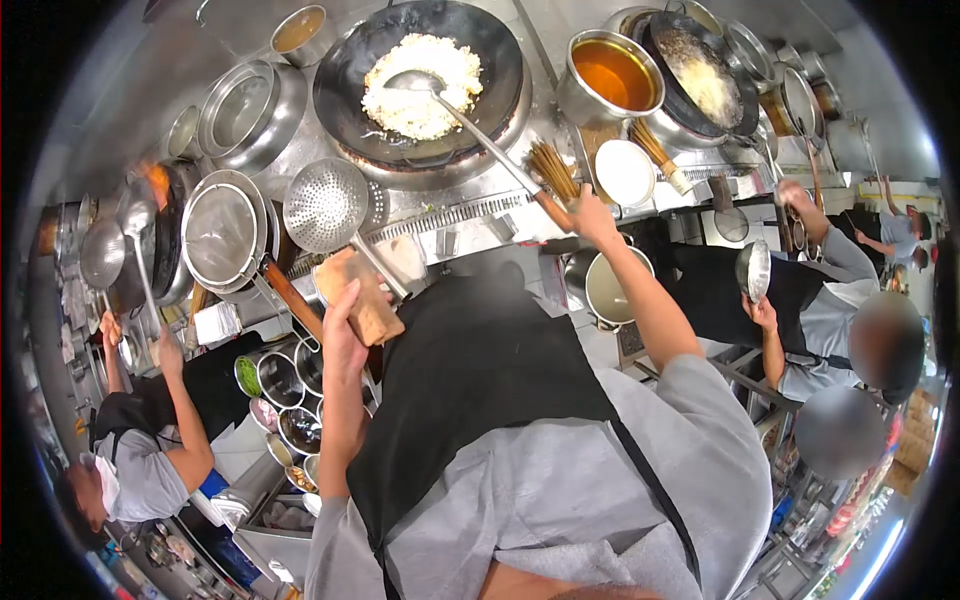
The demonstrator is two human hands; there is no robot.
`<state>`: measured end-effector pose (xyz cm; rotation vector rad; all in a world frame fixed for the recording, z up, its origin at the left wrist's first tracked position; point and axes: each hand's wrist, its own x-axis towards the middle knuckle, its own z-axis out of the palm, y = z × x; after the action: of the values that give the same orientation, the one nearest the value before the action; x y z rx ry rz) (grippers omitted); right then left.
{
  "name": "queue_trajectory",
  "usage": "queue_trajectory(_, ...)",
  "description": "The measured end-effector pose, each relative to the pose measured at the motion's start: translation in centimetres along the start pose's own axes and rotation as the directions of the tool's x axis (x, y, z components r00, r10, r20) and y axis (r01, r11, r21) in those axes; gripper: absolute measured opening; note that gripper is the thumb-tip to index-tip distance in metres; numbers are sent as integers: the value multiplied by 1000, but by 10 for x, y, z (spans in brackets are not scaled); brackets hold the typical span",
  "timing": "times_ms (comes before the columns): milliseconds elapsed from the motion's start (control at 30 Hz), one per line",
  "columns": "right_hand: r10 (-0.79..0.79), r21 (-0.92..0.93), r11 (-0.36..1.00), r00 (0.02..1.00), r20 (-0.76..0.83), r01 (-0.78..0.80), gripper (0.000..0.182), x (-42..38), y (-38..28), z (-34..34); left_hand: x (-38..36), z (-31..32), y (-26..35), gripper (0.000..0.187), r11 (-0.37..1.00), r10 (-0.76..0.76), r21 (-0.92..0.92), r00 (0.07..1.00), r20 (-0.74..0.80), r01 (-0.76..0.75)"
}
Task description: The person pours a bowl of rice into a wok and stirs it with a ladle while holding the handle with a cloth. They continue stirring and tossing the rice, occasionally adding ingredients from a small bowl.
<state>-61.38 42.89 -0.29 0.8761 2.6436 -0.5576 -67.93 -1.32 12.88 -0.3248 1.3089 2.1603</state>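
We log a long steel ladle with a wooden grip (553,212) in our right hand (592,216); the fingers close around the wooden end. Its bowl sits in the pale yellow-white, grainy food (430,60) inside the round black wok (345,95).

Key relation: the wok lies forward of both hands, sideways between them. The ladle's long axis slants from our right hand forward and left, over the wok's near right rim, to the food. The right hand is nearer the ladle bowl; the left is farther back, well apart from the wok.

Our left hand (345,330) grips a thick tan pad, apparently folded cloth (358,295). The handle of the perforated steel skimmer (327,205) runs just beside this pad; whether they touch, we cannot tell.

Surroundings: the steel pot of orange-brown liquid (612,75) stands right of the wok on the steel bench (548,110). A bundled bamboo brush (550,170) lies close to our right hand. Round mesh strainers (220,232) sit left of the skimmer.
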Motion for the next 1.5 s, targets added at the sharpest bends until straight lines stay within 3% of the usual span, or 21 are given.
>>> queue_trajectory(33,45,96,995,999,-28,-42,64,-1,-6,-9,-1,-5,0,44,1000,7,-3,1000,-3,-7)
queue_trajectory(67,47,101,994,999,-24,-45,64,6,-6,-7,1,-6,-1,44,1000,3,3,1000,-5,-3)
queue_trajectory(133,-93,86,990,970,-223,115,65,38,-8,-6,5,-6,-2,45,999,-19,48,999,-47,21)
queue_trajectory(233,-28,114,992,965,-262,60,64,81,-11,3,13,2,-2,46,990,-61,125,998,-25,63)
queue_trajectory(333,-10,25,1000,981,-193,15,60,81,-2,16,7,16,5,46,987,-73,145,997,28,68)
queue_trajectory(400,-128,-127,983,992,20,130,58,42,7,19,-4,24,6,47,989,-50,141,998,47,43)
queue_trajectory(533,-223,-88,969,971,88,230,52,-11,11,-11,-24,46,-13,45,1000,-11,-22,1000,-25,10)
queue_trajectory(600,12,23,1000,992,-123,-9,57,-9,2,-10,-23,77,-21,45,999,-20,-26,999,-45,19)
queue_trajectory(733,-84,-75,995,929,-360,61,70,45,39,71,8,106,-40,46,983,-79,-150,985,152,102)
queue_trajectory(800,16,-92,995,965,-263,-42,74,39,28,65,3,122,-38,50,986,-19,-164,989,144,43)
queue_trajectory(833,-24,-121,992,944,-328,-17,72,36,23,65,2,126,-32,55,987,14,-160,987,160,12)
queue_trajectory(867,-62,-152,988,919,-388,3,69,30,20,66,0,126,-27,55,986,37,-169,989,142,-12)
queue_trajectory(933,-159,-97,987,789,-594,126,61,0,7,61,-7,125,-21,49,995,32,-97,957,288,-4)
queue_trajectory(1000,-70,130,977,827,-558,171,43,-41,-6,68,-11,125,-20,50,998,21,-58,964,266,-6)
queue_trajectory(1067,-21,271,949,892,-451,160,22,-69,-7,106,-17,134,-26,50,979,176,63,957,231,-196)
queue_trajectory(1100,-52,265,946,896,-441,185,22,-75,-5,108,-20,135,-30,50,967,231,54,944,236,-250)
queue_trajectory(1167,-245,436,837,939,-241,331,12,-80,-4,108,-35,138,-27,52,966,256,-23,946,199,-256)
queue_trajectory(1267,-370,428,792,900,-228,434,12,-71,-2,132,-65,144,-26,57,955,294,-80,946,137,-286)
queue_trajectory(1333,-463,463,747,873,-154,478,12,-71,-8,127,-89,154,-33,59,939,343,33,935,-92,-341)
queue_trajectory(1433,-638,446,691,770,7,569,25,-64,-26,105,-109,145,-52,62,925,379,83,914,-147,-371)
queue_trajectory(1500,-636,832,526,730,248,176,30,-62,-51,75,-113,151,-56,69,925,368,183,906,-212,-333)
